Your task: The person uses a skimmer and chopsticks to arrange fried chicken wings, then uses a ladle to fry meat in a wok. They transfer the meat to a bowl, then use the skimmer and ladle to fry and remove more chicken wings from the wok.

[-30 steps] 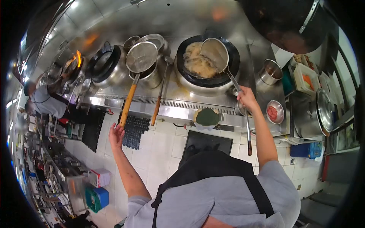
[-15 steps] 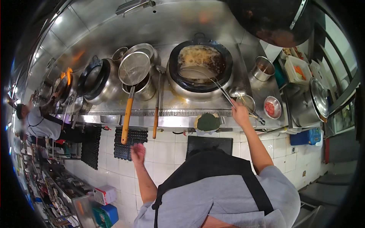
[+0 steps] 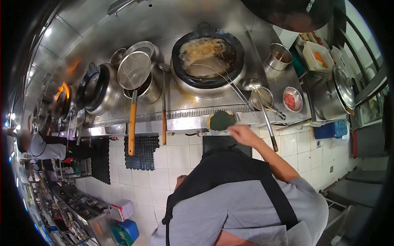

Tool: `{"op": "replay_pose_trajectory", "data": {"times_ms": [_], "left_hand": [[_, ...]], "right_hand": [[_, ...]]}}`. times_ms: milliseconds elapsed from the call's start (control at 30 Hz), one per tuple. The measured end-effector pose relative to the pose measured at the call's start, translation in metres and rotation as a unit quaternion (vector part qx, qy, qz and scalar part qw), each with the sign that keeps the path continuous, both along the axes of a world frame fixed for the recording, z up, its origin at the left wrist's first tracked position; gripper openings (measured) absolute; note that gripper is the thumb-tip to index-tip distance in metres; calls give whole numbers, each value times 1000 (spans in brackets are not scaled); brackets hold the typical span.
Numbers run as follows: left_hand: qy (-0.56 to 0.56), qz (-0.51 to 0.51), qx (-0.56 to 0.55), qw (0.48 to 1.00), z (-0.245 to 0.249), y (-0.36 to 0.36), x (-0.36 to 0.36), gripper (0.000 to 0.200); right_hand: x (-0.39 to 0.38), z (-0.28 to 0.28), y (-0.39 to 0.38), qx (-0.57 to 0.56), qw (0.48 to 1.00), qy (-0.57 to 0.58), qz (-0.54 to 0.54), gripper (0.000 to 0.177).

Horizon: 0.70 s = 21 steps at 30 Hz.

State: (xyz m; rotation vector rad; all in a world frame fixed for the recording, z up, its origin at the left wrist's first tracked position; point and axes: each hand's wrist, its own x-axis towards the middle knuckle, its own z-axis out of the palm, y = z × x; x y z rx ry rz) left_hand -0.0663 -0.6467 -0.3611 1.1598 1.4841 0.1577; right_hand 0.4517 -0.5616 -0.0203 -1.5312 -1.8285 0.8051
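Note:
My right hand [image 3: 242,134] is at the front edge of the stove, fingers bent together beside a dark green pad [image 3: 222,121]; what they hold, if anything, is hidden. My left hand [image 3: 180,180] shows only in part beside the black apron, its fingers mostly hidden. A wire skimmer [image 3: 205,70] lies in the bubbling brown oil of the large wok [image 3: 177,61], its long handle resting over the rim toward the front. Right of it, a ladle [image 3: 264,116] points its dark-tipped handle at me, past the counter edge.
Left of the wok, a wooden-handled mesh strainer [image 3: 134,70] rests over a steel pot [image 3: 152,91]. A bowl of pinkish meat [image 3: 289,100] and a steel container [image 3: 279,57] stand on the right. Flames [image 3: 62,90] rise at the far left, near another person [image 3: 48,146].
My right hand has let go of the skimmer's handle and come down and left to the green pad. My left hand has drawn back against the apron. The view has shifted slightly.

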Motion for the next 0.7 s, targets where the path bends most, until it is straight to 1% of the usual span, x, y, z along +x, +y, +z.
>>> {"op": "replay_pose_trajectory", "data": {"times_ms": [33,67,100,133,167,233,267,300,367,400,467,500,533,567,600,633,667,700], "left_hand": [[-31,32,-9,999,8,11,8,35],[-27,77,-46,996,6,15,7,32],[-23,125,-81,989,48,27,24,29],[-19,175,-112,978,131,46,57,27],[-26,159,-90,983,144,53,61,20],[-44,162,-84,982,151,57,61,20],[-50,164,-80,982,153,59,58,20],[-34,133,-79,987,160,57,51,22],[-7,103,-71,992,168,46,34,25],[8,84,-67,994,172,41,22,26],[43,26,-29,998,177,22,-8,28],[56,-5,-9,998,186,18,-13,30],[94,59,-63,992,193,12,-16,30],[126,54,-76,988,206,7,-15,29],[157,52,-88,982,207,-1,-23,27],[155,17,-57,986,206,-11,-29,26],[152,-16,-25,988,191,-28,-47,25],[149,-50,8,988,184,-39,-58,24]], "right_hand": [[0,-36,0,-206,975,87,10,22],[2,-80,1,-400,900,170,21,20],[5,-122,-3,-441,848,283,-71,21],[9,-165,-9,-472,775,389,-159,22],[12,-203,-13,-494,681,484,-242,23],[16,-279,-15,-427,623,516,-406,24],[19,-305,-9,-389,584,526,-481,25],[23,-324,-2,-343,563,594,-461,24],[18,-354,1,-248,496,717,-422,23],[13,-357,11,-207,442,755,-438,24],[1,-361,23,-160,364,793,-461,25],[-3,-363,22,-173,361,793,-459,30],[-3,-363,22,-185,361,793,-456,36],[-2,-364,21,-197,363,791,-452,41],[-1,-368,15,-201,335,821,-417,44],[0,-370,7,-204,306,848,-382,47],[-1,-370,2,-208,276,873,-345,50],[-2,-363,1,-234,317,857,-333,64]]}}
